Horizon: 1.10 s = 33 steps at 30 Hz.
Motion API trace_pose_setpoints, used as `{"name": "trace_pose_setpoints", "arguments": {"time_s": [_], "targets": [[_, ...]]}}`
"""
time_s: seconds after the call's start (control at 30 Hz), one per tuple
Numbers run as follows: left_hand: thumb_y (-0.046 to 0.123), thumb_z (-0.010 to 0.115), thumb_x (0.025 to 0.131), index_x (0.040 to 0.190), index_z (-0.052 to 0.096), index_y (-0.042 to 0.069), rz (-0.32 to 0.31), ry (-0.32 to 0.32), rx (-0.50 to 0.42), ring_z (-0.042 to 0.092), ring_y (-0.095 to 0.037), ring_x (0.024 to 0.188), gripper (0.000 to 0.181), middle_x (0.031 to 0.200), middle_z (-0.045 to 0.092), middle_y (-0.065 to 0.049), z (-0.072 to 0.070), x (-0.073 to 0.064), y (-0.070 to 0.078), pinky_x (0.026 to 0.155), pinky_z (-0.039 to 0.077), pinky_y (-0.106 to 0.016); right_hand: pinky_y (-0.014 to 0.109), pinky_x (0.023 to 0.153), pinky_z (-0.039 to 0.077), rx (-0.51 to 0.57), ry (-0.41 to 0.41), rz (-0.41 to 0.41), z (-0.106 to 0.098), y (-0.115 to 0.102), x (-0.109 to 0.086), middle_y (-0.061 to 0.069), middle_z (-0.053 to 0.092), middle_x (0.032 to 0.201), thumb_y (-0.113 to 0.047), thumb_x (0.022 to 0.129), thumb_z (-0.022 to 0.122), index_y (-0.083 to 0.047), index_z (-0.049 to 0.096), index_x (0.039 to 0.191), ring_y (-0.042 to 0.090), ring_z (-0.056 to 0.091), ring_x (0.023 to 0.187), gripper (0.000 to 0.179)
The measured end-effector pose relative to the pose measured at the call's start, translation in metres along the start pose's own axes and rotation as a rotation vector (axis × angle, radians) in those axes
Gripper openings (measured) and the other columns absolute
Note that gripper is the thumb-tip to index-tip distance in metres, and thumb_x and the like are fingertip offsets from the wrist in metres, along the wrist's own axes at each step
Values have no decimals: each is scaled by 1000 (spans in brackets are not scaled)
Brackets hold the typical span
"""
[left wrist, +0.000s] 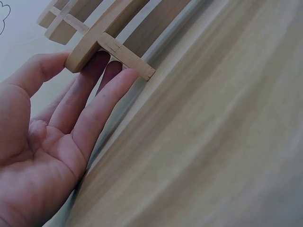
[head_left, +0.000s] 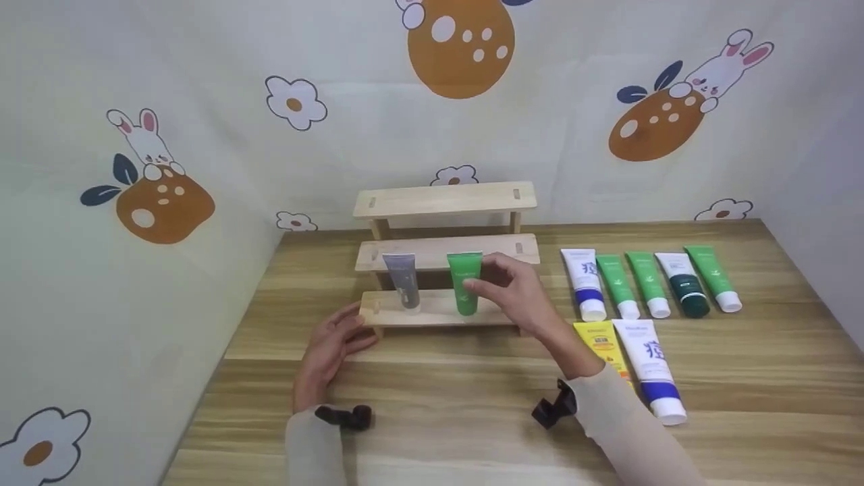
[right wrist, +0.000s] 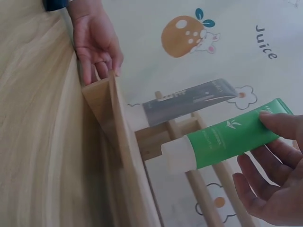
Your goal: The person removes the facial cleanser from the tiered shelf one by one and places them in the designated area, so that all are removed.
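Observation:
A three-step wooden display stand [head_left: 445,200] stands on the table. My left hand [head_left: 331,345] holds the left end of its lowest step [left wrist: 111,23], thumb at the edge and fingers underneath. Between thumb and fingers, my right hand [head_left: 518,291] pinches a green squeeze tube [right wrist: 232,135] by its upper part. Its white cap [right wrist: 179,155] points down at the lowest step, and a small gap seems to show beneath it. To its left, a grey squeeze tube [head_left: 403,275] stands cap-down on that same step.
Right of the stand lie several tubes: a white-and-blue tube [head_left: 580,270], green tubes [head_left: 616,280], and a white-and-dark-green tube [head_left: 685,283]. Nearer me are a yellow tube [head_left: 601,344], partly behind my right forearm, and a larger white-and-blue tube [head_left: 646,358]. A printed curtain [head_left: 364,135] hangs behind.

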<state>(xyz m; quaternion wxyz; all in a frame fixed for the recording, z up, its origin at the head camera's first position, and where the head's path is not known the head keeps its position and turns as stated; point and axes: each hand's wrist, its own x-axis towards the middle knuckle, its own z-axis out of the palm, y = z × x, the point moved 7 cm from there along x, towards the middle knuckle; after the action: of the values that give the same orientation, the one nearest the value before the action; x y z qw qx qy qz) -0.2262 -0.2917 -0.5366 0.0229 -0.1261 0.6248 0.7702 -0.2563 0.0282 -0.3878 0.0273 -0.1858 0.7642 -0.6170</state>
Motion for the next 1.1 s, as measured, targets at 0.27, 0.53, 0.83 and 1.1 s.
{"name": "trace_pose_setpoints", "arguments": {"time_s": [0.27,0.53,0.83,1.1], "targets": [[8,58,99,148,42,-1,-6,-3,2,69,-27,109,53,151,44,-23,-2,0,0,95,63,-42,24,86,58,-64,38,4,-29,-15,-20,11,71,105,-17,89,76,-7,69,117,19,66,96,31],[6,57,99,146,45,0,-10,-3,-13,68,-24,109,50,147,48,-20,-2,0,-2,96,63,-43,20,87,56,-97,118,86,-62,-13,-40,7,70,103,-21,90,75,-6,69,116,14,63,96,30],[7,60,98,146,46,-2,-6,19,17,72,-23,103,50,139,54,-24,-2,1,0,92,64,-41,16,90,57,-70,163,205,-106,5,-54,0,69,116,-33,93,72,-7,59,132,4,63,103,48],[6,58,98,146,46,1,-14,-2,11,71,-25,104,50,144,50,-25,1,0,1,94,63,-42,15,87,58,-35,231,244,-165,8,-70,-17,66,109,-40,97,65,-4,39,149,3,66,96,68]]}}
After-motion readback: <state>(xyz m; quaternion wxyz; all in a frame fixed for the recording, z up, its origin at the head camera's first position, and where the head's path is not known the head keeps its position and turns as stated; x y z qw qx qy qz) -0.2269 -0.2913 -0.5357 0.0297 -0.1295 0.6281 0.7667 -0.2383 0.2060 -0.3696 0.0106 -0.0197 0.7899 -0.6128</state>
